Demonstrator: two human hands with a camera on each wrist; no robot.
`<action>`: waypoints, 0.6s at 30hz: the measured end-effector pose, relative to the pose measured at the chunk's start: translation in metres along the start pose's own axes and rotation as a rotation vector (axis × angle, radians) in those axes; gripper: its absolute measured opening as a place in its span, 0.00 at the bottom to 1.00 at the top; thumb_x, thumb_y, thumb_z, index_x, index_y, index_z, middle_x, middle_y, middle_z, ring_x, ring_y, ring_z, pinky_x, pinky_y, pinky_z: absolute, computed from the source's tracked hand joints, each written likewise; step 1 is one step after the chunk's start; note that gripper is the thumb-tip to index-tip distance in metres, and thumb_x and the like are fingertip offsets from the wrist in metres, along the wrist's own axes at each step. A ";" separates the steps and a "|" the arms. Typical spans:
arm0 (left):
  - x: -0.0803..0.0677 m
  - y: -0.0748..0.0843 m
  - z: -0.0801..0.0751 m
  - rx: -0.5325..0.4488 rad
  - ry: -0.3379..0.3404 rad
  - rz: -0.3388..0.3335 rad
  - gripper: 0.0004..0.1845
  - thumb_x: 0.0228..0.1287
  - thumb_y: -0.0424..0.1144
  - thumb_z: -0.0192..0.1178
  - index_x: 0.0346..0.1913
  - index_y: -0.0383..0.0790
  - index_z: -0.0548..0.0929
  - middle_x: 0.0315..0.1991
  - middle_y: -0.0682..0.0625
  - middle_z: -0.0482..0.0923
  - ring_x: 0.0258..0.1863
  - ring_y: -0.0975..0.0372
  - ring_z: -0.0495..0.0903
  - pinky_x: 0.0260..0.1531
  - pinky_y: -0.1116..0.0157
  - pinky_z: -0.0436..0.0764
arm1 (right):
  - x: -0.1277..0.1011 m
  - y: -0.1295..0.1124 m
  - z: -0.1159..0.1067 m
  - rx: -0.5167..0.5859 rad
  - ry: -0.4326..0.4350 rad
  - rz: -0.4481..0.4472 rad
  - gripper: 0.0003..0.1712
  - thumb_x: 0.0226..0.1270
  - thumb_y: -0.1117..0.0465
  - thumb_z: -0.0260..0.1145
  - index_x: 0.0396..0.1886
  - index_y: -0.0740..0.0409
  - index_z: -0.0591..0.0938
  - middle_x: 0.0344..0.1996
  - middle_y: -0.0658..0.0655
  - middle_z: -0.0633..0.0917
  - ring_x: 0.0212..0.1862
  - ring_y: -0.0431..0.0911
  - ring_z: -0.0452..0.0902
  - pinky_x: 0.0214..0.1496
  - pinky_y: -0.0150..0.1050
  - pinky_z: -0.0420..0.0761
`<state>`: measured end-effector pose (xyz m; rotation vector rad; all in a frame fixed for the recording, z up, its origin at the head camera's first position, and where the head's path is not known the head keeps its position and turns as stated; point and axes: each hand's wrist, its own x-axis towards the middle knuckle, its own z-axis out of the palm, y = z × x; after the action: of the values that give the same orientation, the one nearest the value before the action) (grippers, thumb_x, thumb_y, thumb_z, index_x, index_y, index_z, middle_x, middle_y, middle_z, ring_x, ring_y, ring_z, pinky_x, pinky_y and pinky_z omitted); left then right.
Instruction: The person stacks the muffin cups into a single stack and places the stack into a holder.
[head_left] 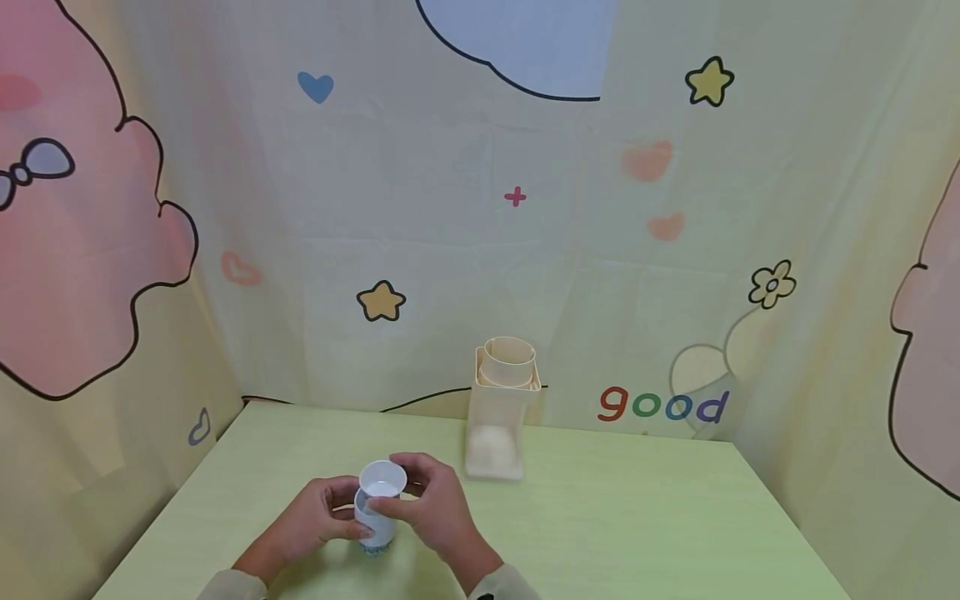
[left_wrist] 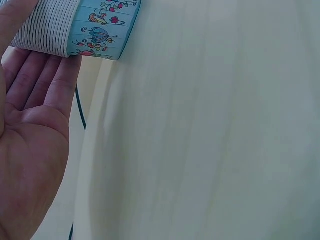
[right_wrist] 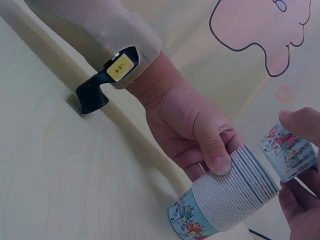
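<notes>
My left hand (head_left: 309, 521) grips a stack of nested paper cups (head_left: 375, 533) over the front left of the table. White ridged rims line the stack (right_wrist: 235, 187), and blue printed flowers show at its base. My right hand (head_left: 442, 504) pinches a paper cup (head_left: 383, 479) just above the stack's mouth. In the right wrist view, that cup (right_wrist: 289, 152) is apart from the stack's top and bears a red and blue floral print. The left wrist view has the left palm (left_wrist: 35, 150) with fingers around the stack (left_wrist: 50, 27).
Behind the hands, near the table's back edge, stands a cream cup dispenser (head_left: 495, 417) with a round tube (head_left: 508, 362) at its top. The pale green table (head_left: 637, 517) extends to the right. A printed curtain (head_left: 450, 208) hangs around the table.
</notes>
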<state>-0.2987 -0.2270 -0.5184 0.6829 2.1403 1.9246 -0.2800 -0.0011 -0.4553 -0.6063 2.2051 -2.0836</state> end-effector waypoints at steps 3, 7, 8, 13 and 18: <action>0.000 0.000 0.000 -0.005 -0.003 -0.006 0.35 0.55 0.33 0.77 0.64 0.22 0.75 0.58 0.43 0.84 0.53 0.66 0.85 0.55 0.67 0.85 | 0.001 0.000 0.002 -0.018 0.003 0.008 0.30 0.53 0.66 0.82 0.57 0.62 0.83 0.50 0.59 0.88 0.53 0.47 0.85 0.57 0.34 0.85; 0.000 0.000 0.000 -0.011 -0.002 -0.005 0.35 0.55 0.33 0.77 0.64 0.21 0.75 0.59 0.43 0.83 0.53 0.67 0.85 0.55 0.67 0.85 | 0.002 0.003 0.004 -0.045 0.006 0.024 0.30 0.53 0.63 0.82 0.57 0.60 0.83 0.49 0.56 0.89 0.53 0.46 0.85 0.60 0.41 0.85; 0.000 0.000 0.000 -0.012 -0.003 -0.004 0.36 0.55 0.33 0.77 0.64 0.21 0.75 0.59 0.43 0.83 0.53 0.67 0.85 0.55 0.67 0.85 | 0.002 0.004 0.004 -0.053 0.006 0.028 0.30 0.53 0.63 0.82 0.57 0.59 0.83 0.49 0.55 0.89 0.52 0.45 0.85 0.60 0.43 0.85; 0.000 0.001 -0.001 -0.016 -0.005 -0.005 0.36 0.56 0.32 0.77 0.65 0.20 0.74 0.60 0.43 0.83 0.53 0.66 0.85 0.55 0.67 0.85 | 0.003 0.010 0.005 -0.061 -0.006 0.035 0.30 0.53 0.62 0.82 0.57 0.60 0.83 0.50 0.55 0.88 0.53 0.45 0.85 0.61 0.46 0.85; 0.000 0.000 -0.001 -0.026 -0.009 -0.010 0.36 0.56 0.32 0.76 0.65 0.20 0.73 0.59 0.45 0.84 0.53 0.67 0.85 0.55 0.67 0.85 | 0.001 0.015 0.005 -0.061 -0.020 0.044 0.31 0.54 0.63 0.82 0.58 0.62 0.83 0.51 0.55 0.88 0.54 0.46 0.85 0.62 0.45 0.84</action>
<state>-0.2992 -0.2284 -0.5181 0.6733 2.1052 1.9375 -0.2833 -0.0061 -0.4702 -0.5744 2.2571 -1.9872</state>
